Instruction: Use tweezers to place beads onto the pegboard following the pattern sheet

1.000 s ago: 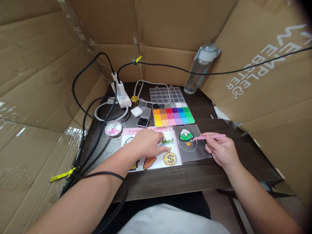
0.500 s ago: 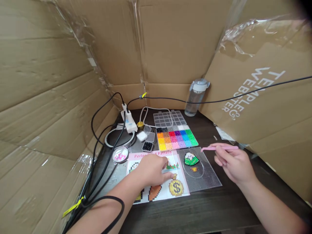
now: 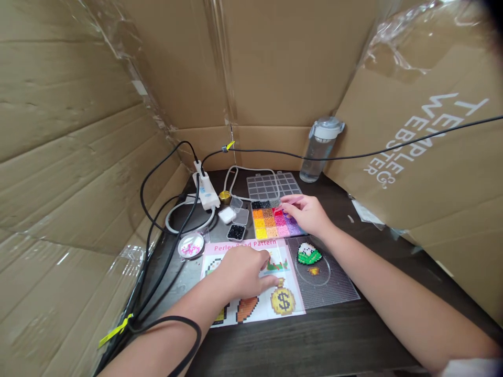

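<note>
Picking from the bead box point(image 3: 271, 239) seems the step, the next move needing a fine pinch: the right hand point(image 3: 310, 215) grips tweezers point(image 3: 293, 199) above it; the left hand point(image 3: 244, 272), half-open, seemingly empty, rests on the pattern sheet point(image 3: 264, 310).

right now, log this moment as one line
left hand: on pattern sheet | right hand: holding pink tweezers over bead box | bead piece on pegboard
</note>
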`<state>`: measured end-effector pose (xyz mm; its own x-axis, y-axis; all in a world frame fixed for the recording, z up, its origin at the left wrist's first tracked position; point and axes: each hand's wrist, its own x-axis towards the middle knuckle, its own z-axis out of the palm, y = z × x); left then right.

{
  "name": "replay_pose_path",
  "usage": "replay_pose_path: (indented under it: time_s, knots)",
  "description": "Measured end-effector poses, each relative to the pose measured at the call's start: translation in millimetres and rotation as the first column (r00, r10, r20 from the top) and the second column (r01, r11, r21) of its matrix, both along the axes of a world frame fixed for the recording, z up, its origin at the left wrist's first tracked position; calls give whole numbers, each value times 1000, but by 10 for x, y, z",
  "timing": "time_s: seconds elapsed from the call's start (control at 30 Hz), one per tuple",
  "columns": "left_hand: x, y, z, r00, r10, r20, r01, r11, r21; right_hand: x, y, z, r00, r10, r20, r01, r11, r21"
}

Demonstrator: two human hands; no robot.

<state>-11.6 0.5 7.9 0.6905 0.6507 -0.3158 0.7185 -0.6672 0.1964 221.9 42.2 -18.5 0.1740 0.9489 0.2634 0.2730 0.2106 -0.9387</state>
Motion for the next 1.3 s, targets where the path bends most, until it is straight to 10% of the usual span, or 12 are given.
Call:
replay_pose_path:
  time_s: [1.3]
  knots:
    - [36, 12, -15, 998, -17, -56, 17, 1000, -3, 0, 34, -177, 994, 7, -111, -11, 999, -37]
